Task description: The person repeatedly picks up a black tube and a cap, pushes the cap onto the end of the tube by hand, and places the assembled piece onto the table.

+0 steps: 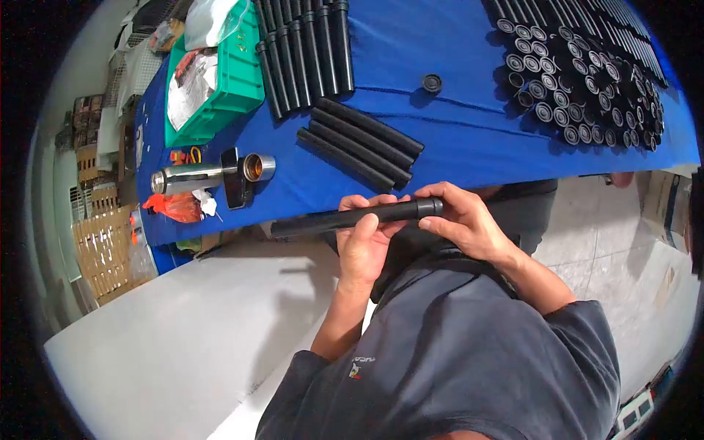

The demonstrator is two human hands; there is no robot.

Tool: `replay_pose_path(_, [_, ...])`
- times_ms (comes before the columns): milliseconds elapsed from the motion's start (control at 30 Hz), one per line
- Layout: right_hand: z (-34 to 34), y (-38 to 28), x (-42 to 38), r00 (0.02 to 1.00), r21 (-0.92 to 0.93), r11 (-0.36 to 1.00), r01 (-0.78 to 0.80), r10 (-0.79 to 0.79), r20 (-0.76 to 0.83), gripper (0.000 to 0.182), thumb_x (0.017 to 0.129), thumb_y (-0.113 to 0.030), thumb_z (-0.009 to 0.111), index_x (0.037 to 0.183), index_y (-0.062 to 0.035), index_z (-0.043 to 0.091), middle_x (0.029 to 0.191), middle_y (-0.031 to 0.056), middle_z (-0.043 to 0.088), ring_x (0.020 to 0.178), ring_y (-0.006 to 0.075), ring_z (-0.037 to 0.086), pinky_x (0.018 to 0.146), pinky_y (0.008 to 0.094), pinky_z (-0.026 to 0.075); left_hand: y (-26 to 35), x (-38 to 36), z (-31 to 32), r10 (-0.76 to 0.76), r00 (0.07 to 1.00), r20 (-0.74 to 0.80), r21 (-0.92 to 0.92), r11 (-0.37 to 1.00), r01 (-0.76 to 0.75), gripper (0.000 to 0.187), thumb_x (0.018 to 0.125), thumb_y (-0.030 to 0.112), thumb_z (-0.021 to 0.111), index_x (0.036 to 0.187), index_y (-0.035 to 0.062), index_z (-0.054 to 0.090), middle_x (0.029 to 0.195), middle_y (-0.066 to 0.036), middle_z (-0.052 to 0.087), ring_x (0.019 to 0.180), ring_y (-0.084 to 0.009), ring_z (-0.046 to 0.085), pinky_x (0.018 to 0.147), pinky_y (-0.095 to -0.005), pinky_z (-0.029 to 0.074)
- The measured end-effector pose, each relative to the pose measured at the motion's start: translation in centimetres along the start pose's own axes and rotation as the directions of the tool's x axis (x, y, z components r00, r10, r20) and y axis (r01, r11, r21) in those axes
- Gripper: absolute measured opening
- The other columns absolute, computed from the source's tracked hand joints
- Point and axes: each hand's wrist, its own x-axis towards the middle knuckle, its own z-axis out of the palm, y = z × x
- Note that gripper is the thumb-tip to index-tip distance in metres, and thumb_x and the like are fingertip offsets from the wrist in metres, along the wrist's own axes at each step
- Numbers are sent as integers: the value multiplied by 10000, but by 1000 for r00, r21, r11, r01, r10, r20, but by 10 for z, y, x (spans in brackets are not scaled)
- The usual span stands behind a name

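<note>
A black tube (315, 222) lies nearly level across both hands, just off the table's near edge. My left hand (361, 246) is wrapped round its middle, thumb on top. At the tube's right end sits a wider black cap (430, 207), pinched between the thumb and fingers of my right hand (462, 220). Several uncapped black tubes (359, 143) rest on the blue cloth just beyond my hands. Farther back, a lone round black cap (432, 83) lies by itself.
Capped tubes (308, 51) are lined up at the back, beside a green crate (227, 92). Many black caps (561, 95) cluster at the right. A metal flask (187, 178), a dark phone (235, 178), a metal cup (258, 168) and a red plastic bag (176, 207) occupy the left edge.
</note>
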Motion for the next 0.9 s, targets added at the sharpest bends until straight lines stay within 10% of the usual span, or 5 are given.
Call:
replay_pose_path(400, [1, -9, 0, 969, -349, 904, 246, -242, 57, 367, 893, -144, 723, 1209, 5, 612, 1085, 180, 661, 1006, 363, 666, 863, 415, 518, -8, -4, 8, 32, 998, -54, 41, 999, -29, 217, 976, 100, 621, 1182, 108, 552, 1179, -190, 663, 1113, -355, 675, 926, -490, 615])
replay_pose_path(900, [1, -17, 14, 976, -415, 883, 219, -203, 82, 435, 811, -186, 822, 1162, -4, 642, 1003, 151, 686, 901, 301, 685, 771, 379, 530, -1, 11, -11, -39, 999, 27, 114, 993, 35, 306, 934, 136, 722, 1183, 65, 557, 1227, -226, 649, 1183, -363, 637, 995, -506, 567])
